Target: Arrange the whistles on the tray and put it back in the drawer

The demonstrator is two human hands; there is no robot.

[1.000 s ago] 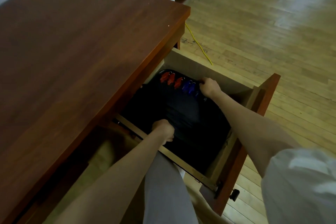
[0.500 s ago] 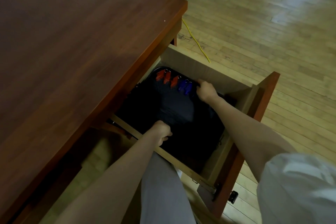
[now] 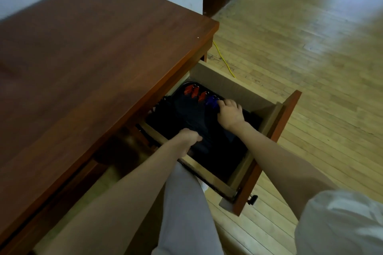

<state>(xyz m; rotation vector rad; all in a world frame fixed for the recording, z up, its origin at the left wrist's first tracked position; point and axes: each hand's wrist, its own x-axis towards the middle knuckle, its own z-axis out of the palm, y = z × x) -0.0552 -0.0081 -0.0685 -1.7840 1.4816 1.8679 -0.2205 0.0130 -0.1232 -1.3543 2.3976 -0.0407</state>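
A black tray (image 3: 182,107) lies inside the open drawer (image 3: 228,87), partly under the desktop. Three red whistles (image 3: 193,90) and some blue whistles (image 3: 211,100) line its far edge. My left hand (image 3: 188,138) grips the tray's near edge, just over the drawer's near side wall. My right hand (image 3: 230,114) holds the tray's far right part, its fingers curled right beside the blue whistles and hiding some of them. The drawer's inside is dark, so the tray's right end is hard to make out.
The reddish wooden desktop (image 3: 93,58) overhangs the drawer's left part. The drawer front (image 3: 269,151) stands out over the wood floor, with a small black knob (image 3: 252,200) on it. A yellow cable (image 3: 222,58) runs along the floor behind the drawer.
The tray, held by both hands, has slid a little further in under the desktop. My right hand now sits closer to the blue whistles.
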